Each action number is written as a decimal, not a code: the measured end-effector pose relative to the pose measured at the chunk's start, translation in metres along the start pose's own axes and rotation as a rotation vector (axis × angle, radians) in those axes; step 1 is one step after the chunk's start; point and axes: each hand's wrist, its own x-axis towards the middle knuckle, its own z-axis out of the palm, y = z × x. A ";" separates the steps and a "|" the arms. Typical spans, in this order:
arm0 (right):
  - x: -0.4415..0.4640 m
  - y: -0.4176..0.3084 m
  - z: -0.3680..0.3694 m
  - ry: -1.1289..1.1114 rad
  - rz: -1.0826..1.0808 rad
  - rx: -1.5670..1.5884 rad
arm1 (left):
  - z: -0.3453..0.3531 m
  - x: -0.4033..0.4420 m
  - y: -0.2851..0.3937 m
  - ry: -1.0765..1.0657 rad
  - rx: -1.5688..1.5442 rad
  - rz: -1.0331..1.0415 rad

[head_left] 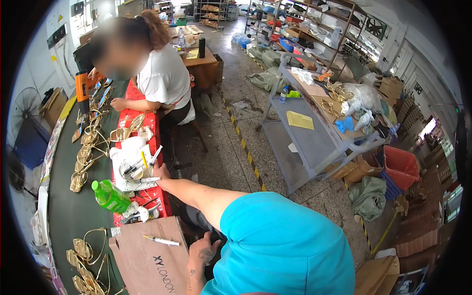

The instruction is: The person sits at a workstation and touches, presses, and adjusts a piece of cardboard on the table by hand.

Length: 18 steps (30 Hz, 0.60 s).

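Observation:
My right hand (161, 174) is at the right edge of a white tray (129, 186), its fingers bent and partly hidden. The end of a white syringe (145, 180) on the tray meets these fingers; I cannot make out whether they grip it. Another syringe (157, 154) and a yellow stick (144, 159) lean in the tray among white tissue. My left hand (203, 250) hangs beside a brown cardboard box (142, 255), fingers apart and holding nothing. On the box lies a syringe with a yellowish tip (161, 240).
Gold strappy sandals (84, 152) line the green conveyor belt (69, 211), with more sandals (83, 250) nearer me. A green bottle (110, 196) stands beside the tray. A co-worker (164, 73) sits further along at the red-covered bench (152, 125). Behind me is a grey cart (295, 142).

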 end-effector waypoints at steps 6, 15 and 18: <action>0.001 0.001 0.001 -0.012 -0.004 0.000 | 0.005 -0.003 0.000 0.052 -0.034 0.014; 0.049 -0.007 -0.005 -1.181 0.047 0.853 | 0.042 0.014 -0.014 0.281 -0.052 0.190; 0.033 -0.005 0.044 -1.528 0.816 1.279 | 0.033 0.022 -0.006 0.377 -0.146 0.305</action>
